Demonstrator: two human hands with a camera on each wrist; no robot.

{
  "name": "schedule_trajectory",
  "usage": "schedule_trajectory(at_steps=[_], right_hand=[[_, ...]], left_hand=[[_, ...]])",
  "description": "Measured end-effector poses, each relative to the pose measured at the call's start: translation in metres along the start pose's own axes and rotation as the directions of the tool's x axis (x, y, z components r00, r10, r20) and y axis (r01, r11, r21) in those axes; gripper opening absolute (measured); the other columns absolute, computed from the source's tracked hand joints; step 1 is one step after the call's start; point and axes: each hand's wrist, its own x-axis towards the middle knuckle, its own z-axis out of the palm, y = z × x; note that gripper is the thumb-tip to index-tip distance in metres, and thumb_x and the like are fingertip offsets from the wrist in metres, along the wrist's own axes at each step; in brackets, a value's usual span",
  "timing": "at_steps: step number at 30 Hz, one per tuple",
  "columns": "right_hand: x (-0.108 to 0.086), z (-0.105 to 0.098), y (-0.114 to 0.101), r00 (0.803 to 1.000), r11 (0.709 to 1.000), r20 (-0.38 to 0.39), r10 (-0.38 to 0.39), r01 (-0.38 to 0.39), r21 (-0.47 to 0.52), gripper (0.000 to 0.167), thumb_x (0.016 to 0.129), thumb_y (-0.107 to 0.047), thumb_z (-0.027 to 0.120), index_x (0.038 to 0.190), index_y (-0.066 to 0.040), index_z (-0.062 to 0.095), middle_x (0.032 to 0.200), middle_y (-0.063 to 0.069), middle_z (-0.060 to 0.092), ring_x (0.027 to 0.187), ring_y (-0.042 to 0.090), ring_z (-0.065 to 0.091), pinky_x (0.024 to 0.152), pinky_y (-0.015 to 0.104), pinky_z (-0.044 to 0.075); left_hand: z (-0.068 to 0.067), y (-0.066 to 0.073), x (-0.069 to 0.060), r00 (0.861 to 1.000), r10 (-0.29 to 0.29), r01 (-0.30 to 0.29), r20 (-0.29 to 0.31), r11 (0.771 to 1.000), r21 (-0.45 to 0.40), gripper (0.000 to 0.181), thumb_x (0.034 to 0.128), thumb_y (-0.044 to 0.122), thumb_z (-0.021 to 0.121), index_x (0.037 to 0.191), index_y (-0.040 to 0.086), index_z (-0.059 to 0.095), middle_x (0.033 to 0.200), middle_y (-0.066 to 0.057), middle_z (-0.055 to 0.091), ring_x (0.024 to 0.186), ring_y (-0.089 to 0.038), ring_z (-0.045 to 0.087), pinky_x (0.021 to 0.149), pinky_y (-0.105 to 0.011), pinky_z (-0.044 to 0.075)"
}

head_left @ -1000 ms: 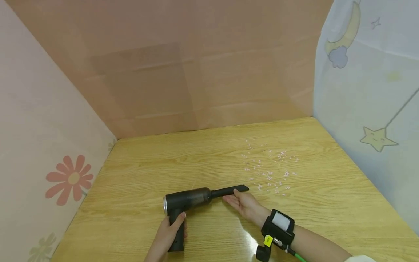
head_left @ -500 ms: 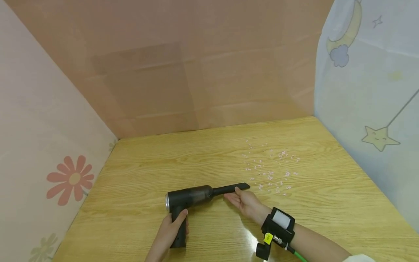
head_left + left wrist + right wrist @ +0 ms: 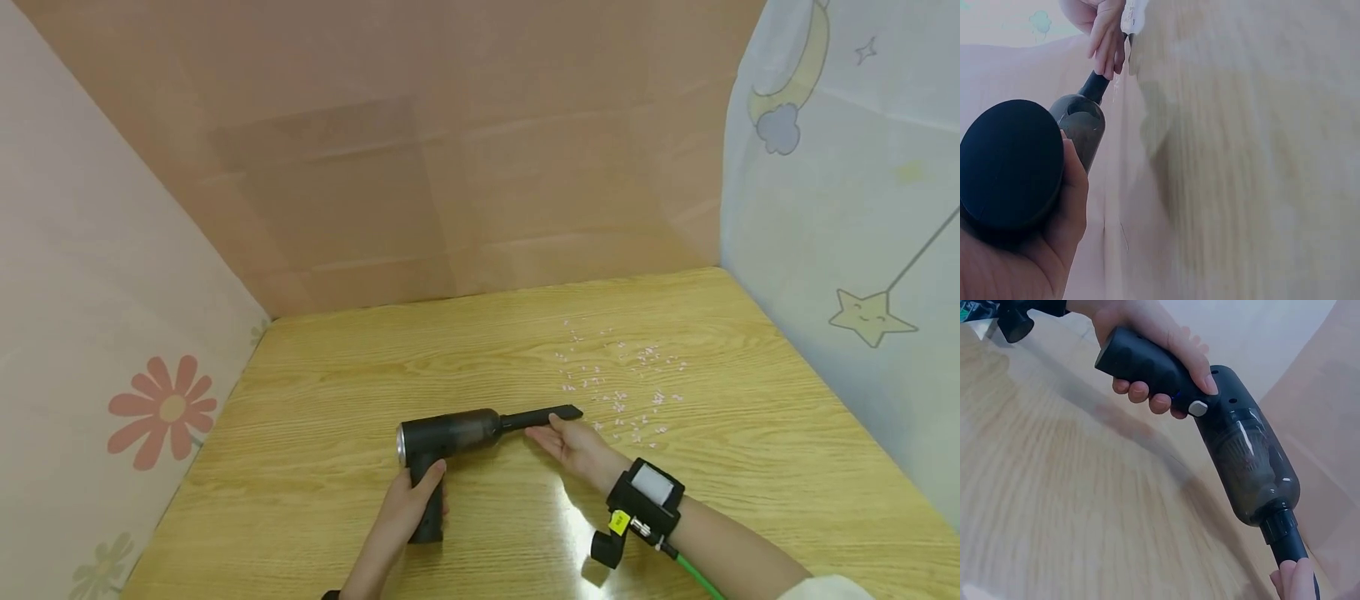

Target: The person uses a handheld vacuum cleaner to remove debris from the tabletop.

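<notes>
A black handheld vacuum (image 3: 453,432) with a see-through chamber (image 3: 1250,465) is held above the wooden table. My left hand (image 3: 411,504) grips its handle (image 3: 1147,367), fingers wrapped round and thumb near a pale button in the right wrist view. The narrow black nozzle (image 3: 536,417) points right, pinched near its tip by my right hand (image 3: 573,446), whose other fingers extend beneath it. In the left wrist view my right hand (image 3: 1104,31) is at the nozzle's far end. Small pale pink bits (image 3: 618,400) lie scattered just beyond the tip.
The wooden table (image 3: 315,400) carries only these things in view. A brown-pink sheet (image 3: 450,167) stands behind it, a flowered panel (image 3: 90,292) at the left and a star-and-moon panel (image 3: 840,225) at the right. A strapped wrist device (image 3: 645,500) with a green cable sits on my right forearm.
Both hands and the vacuum have shifted slightly right and away from me, so the nozzle tip is nearer the pink bits. The grips look unchanged.
</notes>
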Motion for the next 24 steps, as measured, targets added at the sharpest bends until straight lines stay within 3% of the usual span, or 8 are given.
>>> schedule_trajectory(at_steps=[9,13,16,22,24], right_hand=[[0.002,-0.002,-0.004,0.999,0.998,-0.003,0.044,-0.044,0.038,0.053,0.105,-0.011,0.029,0.148,0.011,0.007,0.086,0.016,0.071,0.078,0.013,0.07,0.088,0.018,0.052],[0.001,0.003,0.005,0.999,0.999,-0.008,0.032,-0.032,0.03,0.053,0.104,-0.011,0.029,0.147,0.013,0.008,0.123,0.035,0.055,0.092,0.018,0.07,0.091,0.02,0.051],[0.001,0.01,0.016,0.999,1.0,-0.04,-0.005,0.005,-0.008,0.049,0.105,-0.01,0.03,0.144,0.016,0.016,0.141,0.035,0.035,0.099,0.02,0.068,0.089,0.02,0.052],[0.0,0.022,0.034,0.995,0.996,-0.076,-0.065,0.059,-0.072,0.045,0.105,-0.01,0.028,0.137,0.023,0.027,0.124,0.035,0.055,0.084,0.01,0.068,0.082,0.017,0.054],[-0.001,0.025,0.039,0.994,0.995,-0.078,-0.071,0.064,-0.081,0.046,0.105,-0.011,0.028,0.136,0.024,0.028,0.123,0.035,0.055,0.084,0.009,0.067,0.081,0.017,0.054]], left_hand=[[-0.001,-0.002,0.005,1.0,0.001,-0.001,-0.005,1.0,-0.009,0.052,0.0976,0.043,0.051,0.106,-0.008,0.051,0.081,-0.006,0.061,0.064,-0.014,0.061,0.06,-0.03,0.052],[-0.009,-0.005,0.0,1.0,-0.012,0.012,-0.016,1.0,0.011,0.05,0.0978,0.041,0.051,0.107,-0.008,0.051,0.081,-0.007,0.061,0.065,-0.015,0.061,0.061,-0.03,0.051],[-0.016,-0.007,-0.004,1.0,-0.024,0.025,-0.019,0.999,0.029,0.051,0.0973,0.042,0.051,0.107,-0.008,0.051,0.081,-0.007,0.061,0.066,-0.015,0.061,0.061,-0.03,0.051],[-0.03,-0.011,-0.012,0.998,-0.05,0.052,-0.023,0.997,0.056,0.053,0.0964,0.044,0.051,0.108,-0.008,0.051,0.081,-0.006,0.062,0.066,-0.016,0.061,0.063,-0.03,0.051],[-0.034,-0.013,-0.016,0.997,-0.074,0.076,-0.027,0.996,0.055,0.055,0.0959,0.046,0.052,0.109,-0.007,0.051,0.081,-0.006,0.062,0.067,-0.017,0.061,0.063,-0.031,0.05]])
